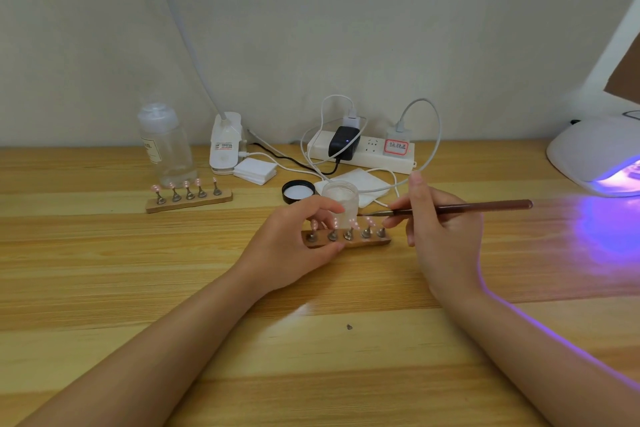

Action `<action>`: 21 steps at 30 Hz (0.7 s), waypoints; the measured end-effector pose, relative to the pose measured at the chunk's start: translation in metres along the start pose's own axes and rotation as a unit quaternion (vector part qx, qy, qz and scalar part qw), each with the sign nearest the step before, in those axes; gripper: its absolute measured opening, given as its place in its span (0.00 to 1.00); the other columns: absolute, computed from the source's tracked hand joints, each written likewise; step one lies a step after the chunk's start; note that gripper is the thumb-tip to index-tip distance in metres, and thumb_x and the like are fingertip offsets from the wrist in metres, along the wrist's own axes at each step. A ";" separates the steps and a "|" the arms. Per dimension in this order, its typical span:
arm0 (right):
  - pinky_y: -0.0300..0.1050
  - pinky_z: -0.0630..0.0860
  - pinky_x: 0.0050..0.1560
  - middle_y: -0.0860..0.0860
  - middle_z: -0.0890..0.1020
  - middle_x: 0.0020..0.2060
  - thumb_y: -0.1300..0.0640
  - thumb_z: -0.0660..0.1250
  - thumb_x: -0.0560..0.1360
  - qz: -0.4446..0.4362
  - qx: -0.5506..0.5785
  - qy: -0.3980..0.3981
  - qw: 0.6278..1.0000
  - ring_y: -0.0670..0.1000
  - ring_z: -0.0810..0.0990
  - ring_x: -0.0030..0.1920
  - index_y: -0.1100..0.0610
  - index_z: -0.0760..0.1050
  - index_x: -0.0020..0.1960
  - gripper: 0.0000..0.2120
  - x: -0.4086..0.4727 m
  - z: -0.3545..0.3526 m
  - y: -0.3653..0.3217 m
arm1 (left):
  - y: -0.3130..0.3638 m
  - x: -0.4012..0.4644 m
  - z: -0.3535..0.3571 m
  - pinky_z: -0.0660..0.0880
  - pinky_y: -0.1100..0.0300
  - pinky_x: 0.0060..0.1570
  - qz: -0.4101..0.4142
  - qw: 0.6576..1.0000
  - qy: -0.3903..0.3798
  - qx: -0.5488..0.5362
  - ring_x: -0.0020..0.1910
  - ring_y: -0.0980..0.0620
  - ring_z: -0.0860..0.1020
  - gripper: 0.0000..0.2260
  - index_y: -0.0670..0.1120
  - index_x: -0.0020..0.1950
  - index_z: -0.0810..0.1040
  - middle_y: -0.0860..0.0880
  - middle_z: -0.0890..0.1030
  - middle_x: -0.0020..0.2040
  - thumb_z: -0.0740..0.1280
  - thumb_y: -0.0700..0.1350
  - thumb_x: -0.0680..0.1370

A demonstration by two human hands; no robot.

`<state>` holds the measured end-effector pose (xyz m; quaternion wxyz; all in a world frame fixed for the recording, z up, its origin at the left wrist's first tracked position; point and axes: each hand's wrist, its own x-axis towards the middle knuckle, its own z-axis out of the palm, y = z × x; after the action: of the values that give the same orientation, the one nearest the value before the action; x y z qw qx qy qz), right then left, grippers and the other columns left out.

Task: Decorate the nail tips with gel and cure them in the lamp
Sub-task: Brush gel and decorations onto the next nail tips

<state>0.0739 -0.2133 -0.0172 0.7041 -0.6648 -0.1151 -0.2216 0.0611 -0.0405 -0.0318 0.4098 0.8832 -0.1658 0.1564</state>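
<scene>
Two wooden holders on the bench (104, 288), each carrying five pink nail tips on metal stands. Near holder (347, 240): mid-bench, gripped at its left end by the left hand (294, 246), thumb along the front edge, fingers curled over the back. Far holder (188, 201): toward the back edge, left of centre, untouched, its tips (187, 184) upright in a row. Brush (450, 209): brown handle, pinched in the right hand (440, 232) like a pen, bristles pointing left and hovering just above the near holder's tips (353, 222) (contact cannot be made out). Jar (335, 199): frosted, open, directly behind the near holder; its black lid (298, 191) lies upturned just to the left. Curing lamp (595, 156): white dome at the right edge, lit, casting violet light over the wood and the right forearm. Clear bottle (166, 146): behind the far holder. Clip lamp (225, 146): white, at the back edge, gooseneck rising out of view. Stack of white pads (255, 170): beside the clip lamp. Power strip (362, 154): along the back edge, with a black adapter, two white plugs and trailing cables. White cloth (363, 184): behind the jar.
</scene>
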 end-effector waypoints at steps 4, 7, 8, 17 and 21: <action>0.29 0.67 0.28 0.50 0.79 0.22 0.49 0.62 0.74 0.005 -0.015 -0.012 1.000 0.40 0.72 0.21 0.60 0.78 0.31 0.19 -0.003 0.004 0.001 | -0.003 0.001 0.001 0.71 0.69 0.46 -0.023 1.000 -0.018 0.009 0.45 0.63 0.75 0.18 0.61 0.52 0.72 0.60 0.77 0.43 0.74 0.44 0.69; 0.27 0.66 0.27 0.48 0.78 0.21 0.49 0.62 0.73 0.005 -0.013 -0.018 1.000 0.40 0.73 0.21 0.60 0.78 0.31 0.19 -0.005 0.005 0.001 | -0.004 0.001 0.001 0.70 0.71 0.46 -0.028 0.999 -0.023 0.012 0.45 0.64 0.75 0.17 0.60 0.52 0.72 0.60 0.76 0.43 0.74 0.44 0.69; 0.27 0.66 0.27 0.48 0.78 0.21 0.49 0.62 0.74 0.006 -0.014 -0.017 1.000 0.40 0.73 0.21 0.60 0.78 0.31 0.19 -0.005 0.005 0.002 | -0.004 0.001 0.001 0.70 0.73 0.45 -0.028 0.999 -0.023 0.010 0.45 0.64 0.74 0.17 0.60 0.51 0.72 0.60 0.76 0.43 0.74 0.44 0.69; 0.27 0.65 0.26 0.49 0.79 0.22 0.45 0.61 0.71 0.004 0.003 -0.023 1.000 0.40 0.72 0.20 0.58 0.78 0.31 0.20 -0.006 0.005 0.000 | -0.002 0.001 0.001 0.69 0.74 0.43 -0.027 0.999 -0.021 -0.007 0.45 0.63 0.74 0.20 0.61 0.50 0.69 0.59 0.76 0.42 0.74 0.42 0.69; 0.27 0.66 0.26 0.49 0.80 0.23 0.45 0.61 0.71 0.000 0.002 -0.036 0.999 0.40 0.73 0.21 0.58 0.79 0.33 0.19 -0.008 0.007 0.000 | -0.001 0.002 0.001 0.69 0.75 0.45 -0.028 0.999 -0.025 -0.002 0.46 0.65 0.74 0.21 0.61 0.51 0.68 0.59 0.76 0.43 0.74 0.42 0.69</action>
<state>0.0679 -0.2052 -0.0206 0.7010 -0.6707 -0.1411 -0.1974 0.0633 -0.0409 -0.0328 0.4119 0.8901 -0.1517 0.1223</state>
